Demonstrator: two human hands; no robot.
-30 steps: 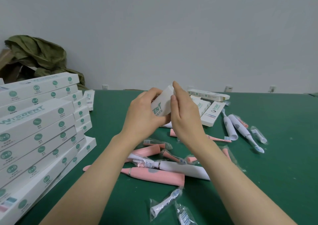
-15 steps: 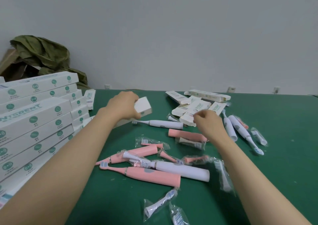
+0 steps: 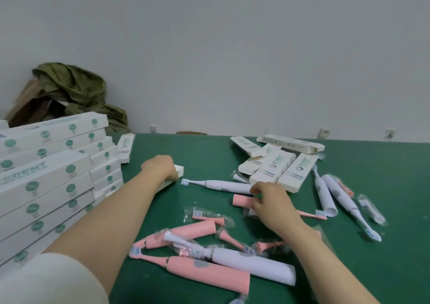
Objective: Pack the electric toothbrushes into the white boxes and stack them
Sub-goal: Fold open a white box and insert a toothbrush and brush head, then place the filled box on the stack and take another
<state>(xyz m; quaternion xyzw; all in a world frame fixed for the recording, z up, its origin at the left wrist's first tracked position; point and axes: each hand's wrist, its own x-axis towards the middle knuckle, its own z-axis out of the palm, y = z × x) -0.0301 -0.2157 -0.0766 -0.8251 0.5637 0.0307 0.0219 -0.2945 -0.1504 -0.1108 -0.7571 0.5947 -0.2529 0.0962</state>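
Green table [image 3: 349, 268] is carrying the whole job. Stack of packed white boxes [image 3: 46, 182] is standing along my left side, several layers high. Far centre-right, the empty boxes [image 3: 277, 166] are lying flat and overlapping in a loose heap. My left hand [image 3: 160, 167] is gripping one white box [image 3: 179, 170] by its end, fingers curled over the top, the box lying on the table near the stack. My right hand [image 3: 270, 201] is grasping the pink toothbrush [image 3: 242, 200] at its thick handle, fingers curled round it, bristle end poking out past my wrist. A white toothbrush [image 3: 223, 185] is lying just beyond; touching or not, I cannot tell. I am judging the handle stiff, smooth, light and probably a little slippery, so the fat barrel is the place to take it, not the thin neck. The box looks like thin card and is likely to dent, so I am favouring its edges. Bagged brush heads [image 3: 207, 215] are lying scattered nearer me
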